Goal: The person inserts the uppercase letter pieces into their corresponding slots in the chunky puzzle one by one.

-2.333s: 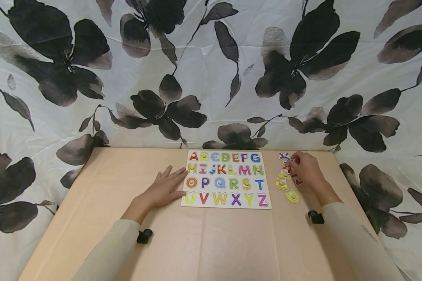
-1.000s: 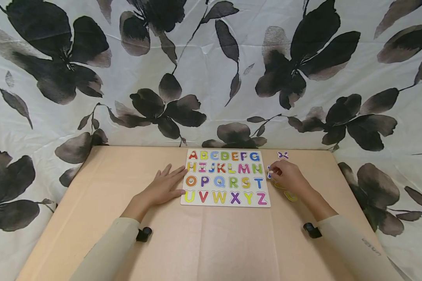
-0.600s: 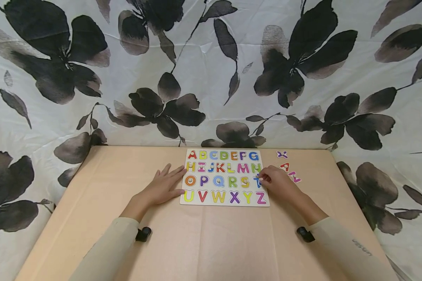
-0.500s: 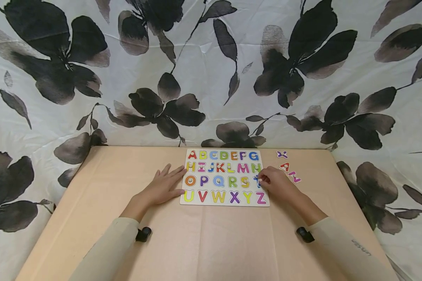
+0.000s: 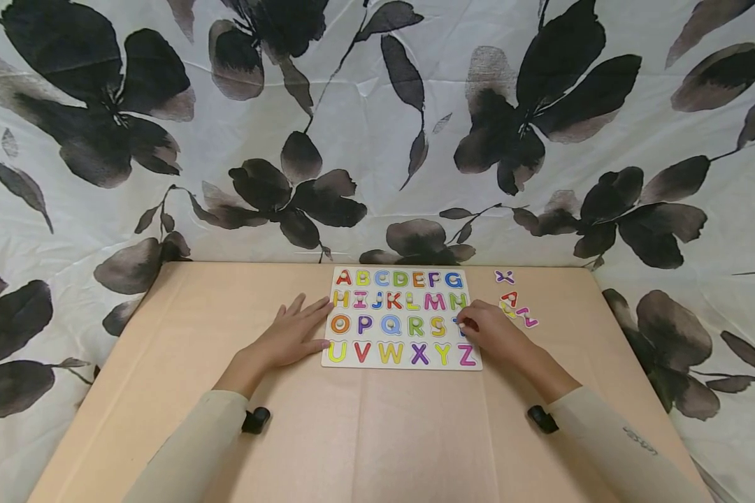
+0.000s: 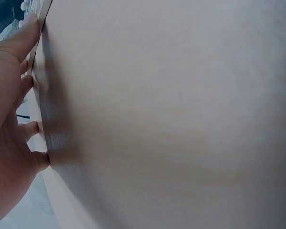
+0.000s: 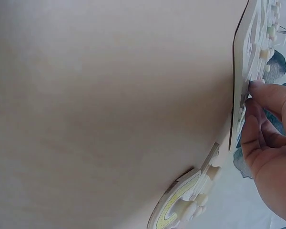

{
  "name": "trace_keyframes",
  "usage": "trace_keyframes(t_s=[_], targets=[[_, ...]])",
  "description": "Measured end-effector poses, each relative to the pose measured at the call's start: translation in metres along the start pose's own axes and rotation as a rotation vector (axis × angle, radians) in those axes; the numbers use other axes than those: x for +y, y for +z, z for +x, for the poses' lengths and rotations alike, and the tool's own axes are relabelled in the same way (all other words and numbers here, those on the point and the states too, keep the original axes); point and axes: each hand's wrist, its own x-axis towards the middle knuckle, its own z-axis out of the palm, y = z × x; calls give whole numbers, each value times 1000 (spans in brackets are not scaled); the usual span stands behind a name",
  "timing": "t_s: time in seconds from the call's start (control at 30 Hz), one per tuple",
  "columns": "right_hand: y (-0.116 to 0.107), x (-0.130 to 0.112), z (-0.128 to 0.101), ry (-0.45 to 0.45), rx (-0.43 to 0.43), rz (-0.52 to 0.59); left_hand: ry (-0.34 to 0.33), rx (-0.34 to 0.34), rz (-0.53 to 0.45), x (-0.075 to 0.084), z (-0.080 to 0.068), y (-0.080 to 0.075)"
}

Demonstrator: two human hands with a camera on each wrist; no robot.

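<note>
The white alphabet puzzle board (image 5: pixel 403 365) lies on the table with rows of coloured letters. Against its left edge rests my left hand (image 5: pixel 294 334), fingers spread and straight; the left wrist view shows that hand (image 6: pixel 12 90) with thumb and fingertips along the board's side. My right hand (image 5: pixel 493 330) is over the right end of the third row, pinching a blue letter piece (image 5: pixel 462 334) that its fingers mostly cover, at the T spot. From the right wrist view, the hand's (image 7: pixel 271 129) thumb and fingertips meet low over the board (image 7: pixel 240 62).
Right of the board lie loose letter pieces: a purple X (image 5: pixel 505 276), a red A (image 5: pixel 509 299) and a pink Z (image 5: pixel 527 317). A yellow piece (image 7: pixel 174 210) with a peg shows in the right wrist view. Floral cloth (image 5: pixel 415 140) hangs behind the table (image 5: pixel 415 440).
My right hand has moved left from the loose pieces to the board, bringing the blue letter piece. In the last half second it has barely shifted. My left hand has stayed put.
</note>
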Motion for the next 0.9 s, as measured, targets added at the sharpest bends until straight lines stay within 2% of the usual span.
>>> trace_keyframes(t_s=[0.37,0.53,0.73,0.9], targets=[[-7,5,-10,-42,21,27,16,8,-14,-1,-1,0],[-18,23,-18,-2,66,36,11,5,-19,1,-2,-1],[-33,46,-29,69,73,31,8,-3,-20,-1,-2,1],[-42,57,-42,77,80,12,11,-8,-19,-1,-1,1]])
